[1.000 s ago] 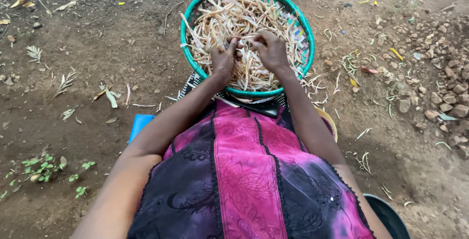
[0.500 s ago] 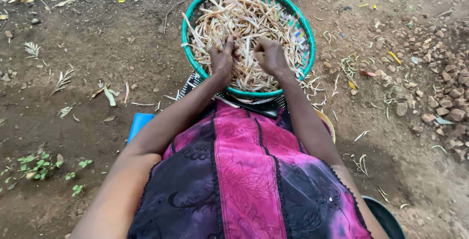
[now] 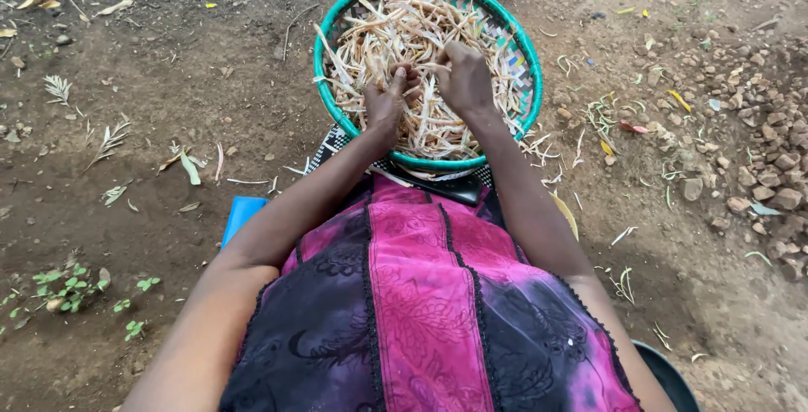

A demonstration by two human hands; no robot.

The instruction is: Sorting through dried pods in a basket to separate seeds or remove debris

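A round woven basket with a green rim rests on my lap, heaped with dry pale bean pods. My left hand is down in the pile near the middle, fingers closed around a pod. Just to its right, my right hand also sits in the heap, fingers curled on the same pod or one beside it. Both forearms reach forward over my pink and dark purple patterned dress.
Bare brown soil lies all around, strewn with dry leaves and empty pod scraps. Small stones pile up at the right. A blue object shows by my left arm, a dark round rim at the bottom right.
Both hands have shifted slightly within the pod heap, the fingers working together at a pod. The basket has stayed in place.
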